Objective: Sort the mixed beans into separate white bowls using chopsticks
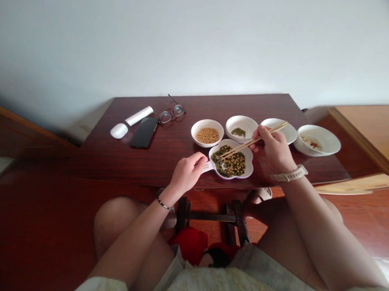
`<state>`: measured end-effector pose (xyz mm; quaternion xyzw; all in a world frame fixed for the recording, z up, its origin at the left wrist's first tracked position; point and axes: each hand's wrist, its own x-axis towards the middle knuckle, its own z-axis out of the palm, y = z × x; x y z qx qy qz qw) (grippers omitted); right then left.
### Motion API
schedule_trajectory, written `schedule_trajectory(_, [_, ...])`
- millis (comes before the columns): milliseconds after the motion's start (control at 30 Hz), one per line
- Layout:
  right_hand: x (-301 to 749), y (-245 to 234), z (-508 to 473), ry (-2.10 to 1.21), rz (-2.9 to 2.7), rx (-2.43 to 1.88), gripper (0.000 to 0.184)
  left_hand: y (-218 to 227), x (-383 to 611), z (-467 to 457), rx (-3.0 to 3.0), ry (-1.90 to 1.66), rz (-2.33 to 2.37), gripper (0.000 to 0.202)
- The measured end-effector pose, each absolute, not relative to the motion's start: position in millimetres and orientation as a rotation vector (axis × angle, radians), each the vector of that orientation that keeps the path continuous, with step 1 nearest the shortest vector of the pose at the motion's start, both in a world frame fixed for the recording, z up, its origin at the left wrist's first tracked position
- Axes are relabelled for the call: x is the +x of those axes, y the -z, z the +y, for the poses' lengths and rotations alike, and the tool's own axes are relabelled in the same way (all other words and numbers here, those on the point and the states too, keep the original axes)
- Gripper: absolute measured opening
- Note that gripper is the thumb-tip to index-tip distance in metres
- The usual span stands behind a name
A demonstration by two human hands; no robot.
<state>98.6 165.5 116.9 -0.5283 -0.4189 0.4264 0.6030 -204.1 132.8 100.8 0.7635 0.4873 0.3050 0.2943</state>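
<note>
My left hand [188,172] is closed round the short handle of a white bowl with a scalloped, purple-tinged rim [250,170]. Mixed yellow, green and black beans [233,163] lie in it. A pair of wooden chopsticks [246,143] is gripped in my right hand [274,148], their tips down among the beans at the bowl's left part. Behind stand a round white bowl of yellow soybeans [207,135] and a white bowl [250,124] with a few small green beans. Another white bowl [290,134] is partly hidden by my right hand, so its contents cannot be made out.
A larger white bowl [333,144] with pale and reddish bits stands at the table's right. Glasses [172,114], a black phone [144,133], a white case [119,131] and a white tube-like object [139,116] lie on the left of the dark wooden table [168,151].
</note>
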Motion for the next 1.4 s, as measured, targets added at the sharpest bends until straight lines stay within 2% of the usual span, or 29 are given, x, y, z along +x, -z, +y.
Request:
schedule_trajectory(267, [99.4, -117.8, 165.4, -0.995, -0.924, -1.206, 0.049, -101.2, -204.5, 132.5, 2.026, -0.812, 1.293, 0.032])
schedule_trajectory(1400, [101.5, -113.8, 166.6, -0.943, -1.042, -1.272, 0.056, -98.8, -205.0, 132.5, 2.026, -0.808, 1.293, 0.033])
